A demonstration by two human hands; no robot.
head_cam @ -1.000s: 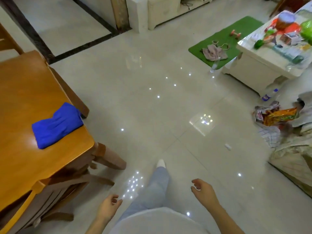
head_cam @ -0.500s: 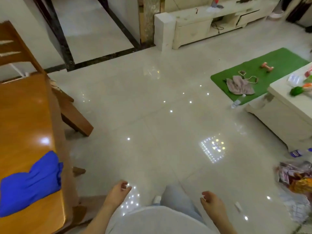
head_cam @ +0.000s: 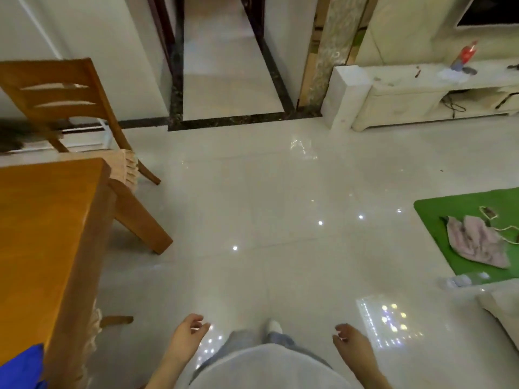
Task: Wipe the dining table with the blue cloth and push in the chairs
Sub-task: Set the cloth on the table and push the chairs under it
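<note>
The wooden dining table (head_cam: 47, 234) fills the left edge of the head view. The blue cloth (head_cam: 21, 366) lies on its near corner, mostly cut off at the bottom left. A wooden chair (head_cam: 67, 99) with a cushioned seat stands at the table's far end, its seat partly out from under the tabletop. Another chair's frilled seat edge (head_cam: 95, 321) shows under the table's right side. My left hand (head_cam: 188, 335) hangs over the floor with loosely curled fingers, holding nothing. My right hand (head_cam: 351, 346) hangs the same way, empty.
Glossy tiled floor (head_cam: 266, 220) stretches ahead to a doorway (head_cam: 224, 66). A white TV cabinet (head_cam: 421, 94) stands at the back right. A green mat (head_cam: 449, 220) with a pink garment (head_cam: 471, 242) lies on the right, a plastic bottle (head_cam: 466, 280) by its near edge.
The view has lifted and turned along the table's side. The blue cloth has slid to the bottom-left corner and the far chair has come into view. Both hands stay empty.
</note>
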